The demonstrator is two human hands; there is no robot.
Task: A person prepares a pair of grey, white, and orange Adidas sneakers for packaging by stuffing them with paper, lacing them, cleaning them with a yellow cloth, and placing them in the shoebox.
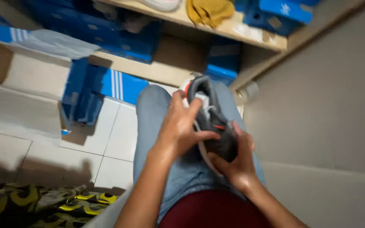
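1. Grey shoe (213,120) lies on the lap, centre of the scene, off the foot.
2. Left hand (179,126) grips its upper; fingers wrapped.
3. Right hand (236,162) clasps the near end from below.
4. Open blue shoebox (81,95) waits far left; boxing apparently not done.

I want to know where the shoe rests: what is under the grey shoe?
Under the grey shoe are the person's lap in blue jeans and the right hand cupping its lower end. The left hand grips its side. The sole's underside is hidden.
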